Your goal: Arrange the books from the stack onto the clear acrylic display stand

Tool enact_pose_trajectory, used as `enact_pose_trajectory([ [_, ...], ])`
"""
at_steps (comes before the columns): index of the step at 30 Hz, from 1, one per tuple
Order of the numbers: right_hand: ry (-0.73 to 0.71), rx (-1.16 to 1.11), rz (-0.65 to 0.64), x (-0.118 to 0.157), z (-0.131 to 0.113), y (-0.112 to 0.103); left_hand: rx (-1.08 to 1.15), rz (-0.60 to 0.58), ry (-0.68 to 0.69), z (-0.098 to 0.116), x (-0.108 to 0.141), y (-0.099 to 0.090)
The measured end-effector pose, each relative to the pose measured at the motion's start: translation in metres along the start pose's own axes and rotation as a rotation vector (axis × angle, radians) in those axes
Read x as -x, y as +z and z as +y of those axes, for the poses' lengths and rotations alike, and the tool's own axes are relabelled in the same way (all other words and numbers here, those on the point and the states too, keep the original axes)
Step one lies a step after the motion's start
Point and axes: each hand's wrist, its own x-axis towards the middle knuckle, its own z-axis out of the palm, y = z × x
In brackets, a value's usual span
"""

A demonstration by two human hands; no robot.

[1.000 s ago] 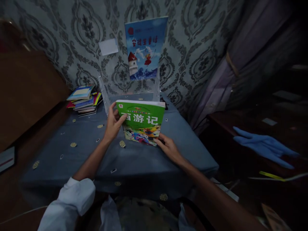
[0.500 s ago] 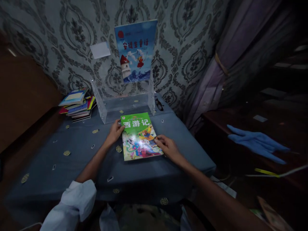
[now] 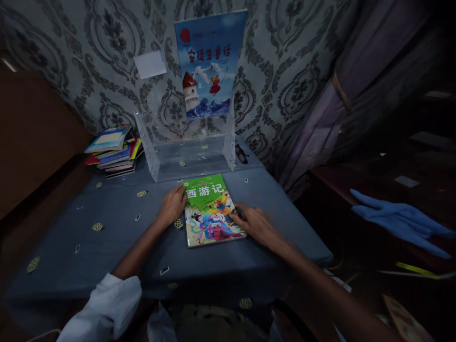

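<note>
Left of centre, my left fingers (image 3: pixel 181 193) curl against the upper left edge of a green book (image 3: pixel 208 216), flat on the tabletop (image 3: pixel 117 209) below centre, long axis pointing away from me. My right fingers (image 3: pixel 241 215) touch its right edge. Whether either grips, I cannot tell.

The head camera is looking from near, forward and down, over the table (image 3: pixel 164 251) to the patterned wall (image 3: pixel 292 57), its right edge seeming rather too dark.

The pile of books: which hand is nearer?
Left. The left hand, to the front right of the pile, touches the left edge of the green book; the right hand, farther right, touches its right edge.
</note>
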Motion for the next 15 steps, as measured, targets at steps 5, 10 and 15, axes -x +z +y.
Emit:
enact_pose_trajectory([
  [5,-0.115,-0.054,0.172,-0.014,0.005,0.008,0.077,-0.019,0.033,-0.007,-0.004,0.006],
  [10,-0.292,-0.186,0.23,-0.039,0.018,0.029,0.089,-0.052,0.031,-0.013,-0.013,0.009],
  [15,-0.279,-0.185,0.211,-0.056,0.022,0.035,0.025,-0.051,0.078,-0.01,-0.025,0.012],
])
